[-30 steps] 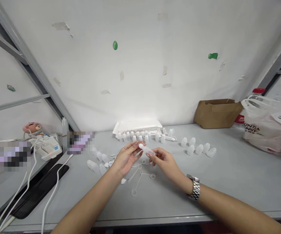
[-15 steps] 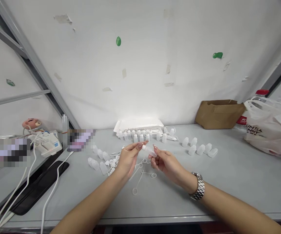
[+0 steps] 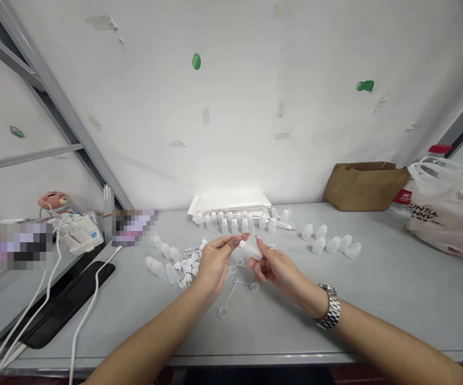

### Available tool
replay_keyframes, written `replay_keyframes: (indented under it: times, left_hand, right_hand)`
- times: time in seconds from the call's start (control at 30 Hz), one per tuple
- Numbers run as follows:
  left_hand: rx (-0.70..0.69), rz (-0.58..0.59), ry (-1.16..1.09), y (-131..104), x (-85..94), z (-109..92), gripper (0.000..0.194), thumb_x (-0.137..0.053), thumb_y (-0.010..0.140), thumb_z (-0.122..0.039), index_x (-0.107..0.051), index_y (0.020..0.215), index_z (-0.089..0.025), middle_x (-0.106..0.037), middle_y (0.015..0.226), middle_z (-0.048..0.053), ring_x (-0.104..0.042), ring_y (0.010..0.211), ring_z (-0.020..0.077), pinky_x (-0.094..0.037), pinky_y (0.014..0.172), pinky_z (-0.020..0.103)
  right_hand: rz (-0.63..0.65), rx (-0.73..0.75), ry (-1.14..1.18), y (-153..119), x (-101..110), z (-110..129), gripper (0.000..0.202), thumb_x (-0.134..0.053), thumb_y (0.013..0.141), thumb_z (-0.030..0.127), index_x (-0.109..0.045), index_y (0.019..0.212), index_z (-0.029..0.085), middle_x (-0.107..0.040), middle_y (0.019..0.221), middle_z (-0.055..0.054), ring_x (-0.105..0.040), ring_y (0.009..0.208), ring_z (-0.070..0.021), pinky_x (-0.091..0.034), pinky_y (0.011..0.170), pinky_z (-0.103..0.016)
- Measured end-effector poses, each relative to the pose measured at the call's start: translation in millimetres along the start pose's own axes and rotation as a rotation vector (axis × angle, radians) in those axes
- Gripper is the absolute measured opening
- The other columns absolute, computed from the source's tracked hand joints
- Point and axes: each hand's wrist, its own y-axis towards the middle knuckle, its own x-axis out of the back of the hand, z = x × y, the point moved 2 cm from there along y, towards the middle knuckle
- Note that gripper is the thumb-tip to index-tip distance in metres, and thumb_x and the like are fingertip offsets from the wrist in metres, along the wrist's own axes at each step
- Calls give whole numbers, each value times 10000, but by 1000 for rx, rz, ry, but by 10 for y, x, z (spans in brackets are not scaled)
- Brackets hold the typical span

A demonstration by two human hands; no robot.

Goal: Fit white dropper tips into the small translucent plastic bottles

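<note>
A small translucent plastic bottle [image 3: 252,251] lies tilted between my two hands above the grey table. Its body is gripped by the thumb and fingers of my right hand [image 3: 273,263]. My left hand [image 3: 220,261] pinches the bottle's white cap [image 3: 242,244] at the neck end. Below the hands lie thin white straps with ring ends [image 3: 224,312]. A heap of small white caps [image 3: 189,266] sits just left of my left hand. Several uncapped-looking bottles [image 3: 158,267] are scattered farther left, and more bottles [image 3: 333,245] rest to the right.
Capped bottles [image 3: 235,225] stand in rows at the back before a white packet [image 3: 231,201]. A brown cardboard box [image 3: 365,187] and a plastic bag [image 3: 443,208] are at the right. A dark phone [image 3: 68,305], cables and white chargers [image 3: 81,235] occupy the left.
A curved white strap now shows rising above the cap end of the bottle. Both hands stay on the bottle with little movement. The whole view has shifted slightly.
</note>
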Motion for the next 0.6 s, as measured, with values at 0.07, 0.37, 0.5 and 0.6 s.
replay_keyframes:
  times: [0.07,0.37,0.5,0.6]
  left_hand:
    - [-7,-36,-24,14,19,-13,161,-724,620,-271,-708,714,-140,-727,868,86,-595,1018,244,-340,987,386]
    - [-17,-24,-4,19,33,-59,176,-737,604,-307,-707,682,-153,-727,868,89,-587,1025,248,-316,994,387]
    - [-29,-23,29,17,31,-79,156,-731,612,-296,-706,678,-156,-728,867,86,-591,1015,246,-317,986,387]
    - [-32,-32,36,30,39,-72,142,-722,623,-287,-705,677,-157,-728,865,83,-598,1000,240,-325,977,381]
  right_hand:
    - [-40,80,-19,-1,-2,43,434,-540,734,577,-607,754,149,-554,538,9,-465,477,-99,-378,546,-265]
    - [72,79,-19,-17,-37,42,455,-478,780,574,-568,619,158,-436,413,47,-384,396,-85,-329,472,-257]
    - [-30,188,-102,-3,-22,51,397,-566,721,563,-580,767,169,-534,543,25,-489,490,-111,-391,543,-274]
    - [-127,277,-140,8,-11,39,408,-713,607,482,-530,843,203,-550,618,40,-522,562,-121,-408,569,-271]
